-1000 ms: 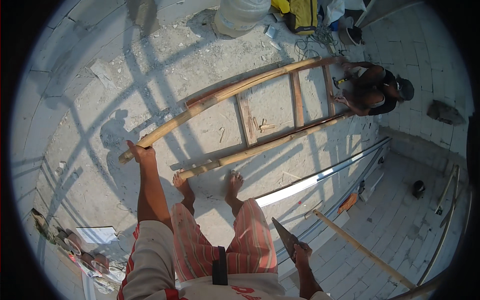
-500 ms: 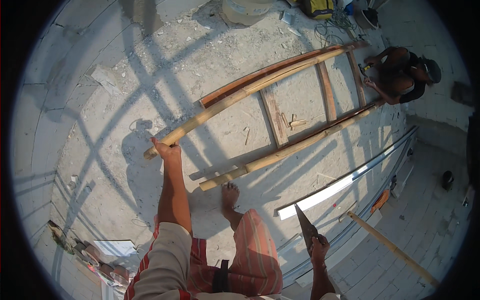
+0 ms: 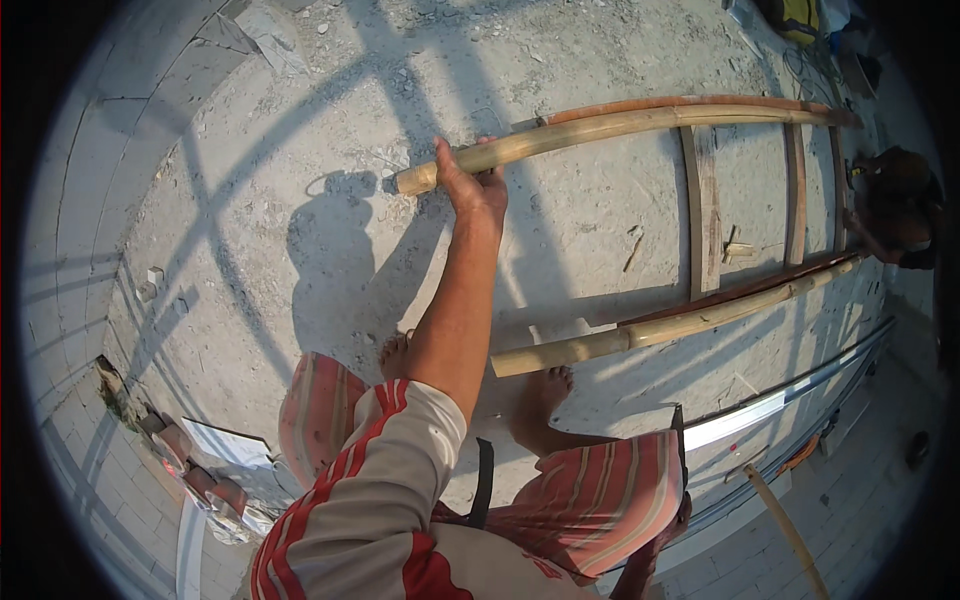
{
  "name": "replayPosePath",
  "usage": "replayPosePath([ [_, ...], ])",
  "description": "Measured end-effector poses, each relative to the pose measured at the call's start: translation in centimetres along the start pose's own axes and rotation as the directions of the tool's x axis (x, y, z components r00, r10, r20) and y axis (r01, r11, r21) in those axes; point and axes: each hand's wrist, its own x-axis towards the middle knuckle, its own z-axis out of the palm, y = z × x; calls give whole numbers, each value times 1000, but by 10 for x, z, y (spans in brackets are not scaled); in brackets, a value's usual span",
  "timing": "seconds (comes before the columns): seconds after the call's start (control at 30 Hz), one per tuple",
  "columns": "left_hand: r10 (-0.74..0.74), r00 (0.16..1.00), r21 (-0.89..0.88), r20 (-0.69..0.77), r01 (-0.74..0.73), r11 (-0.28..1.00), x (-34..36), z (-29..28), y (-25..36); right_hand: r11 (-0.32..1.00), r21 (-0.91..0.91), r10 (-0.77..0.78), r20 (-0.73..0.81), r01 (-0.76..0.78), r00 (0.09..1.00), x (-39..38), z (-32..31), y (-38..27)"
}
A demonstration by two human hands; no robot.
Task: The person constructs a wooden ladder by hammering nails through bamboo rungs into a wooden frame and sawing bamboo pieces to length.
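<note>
My left hand (image 3: 474, 182) grips a bamboo pole (image 3: 620, 126) near its cut end, fingers wrapped round it. That pole is the far side of a ladder-like frame lying over the concrete floor. A second bamboo pole (image 3: 600, 346) forms the near side, and wooden crosspieces (image 3: 796, 195) join the two. Down by my right knee, my right hand (image 3: 682, 518) is closed on a handsaw (image 3: 680, 430). Only a dark strip of its blade shows, pointing up; the handle and most of the fingers are hidden behind my leg.
Another person (image 3: 895, 205) crouches at the frame's far right end. Metal profiles (image 3: 740, 420) and a loose bamboo stick (image 3: 785, 530) lie to the right. Wood offcuts (image 3: 738, 248) sit between the crosspieces. Block walls (image 3: 85, 220) rise on the left.
My view has shifted left and my body has bent lower beside the pole's end. The left hand keeps its grip on the pole. The saw has dropped back beside my knee.
</note>
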Motion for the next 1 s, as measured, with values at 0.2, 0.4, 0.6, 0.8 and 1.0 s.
replayPosePath([
  [0.2,-75,963,-71,260,96,993,11,-16,4,916,-234,-386,-298,325,873,-7,26,-22],
  [0.4,-169,888,69,427,154,986,7,-29,-2,888,161,-262,-593,431,761,14,85,-79],
  [0.6,-238,839,222,489,144,964,21,-47,11,769,394,-344,-409,503,845,17,146,-96],
  [0.8,-273,798,243,538,163,956,27,-34,1,754,459,-308,-385,470,870,19,144,-72],
  [1.0,-242,833,183,497,172,968,47,-40,0,815,404,-288,-340,416,895,23,152,-59],
])
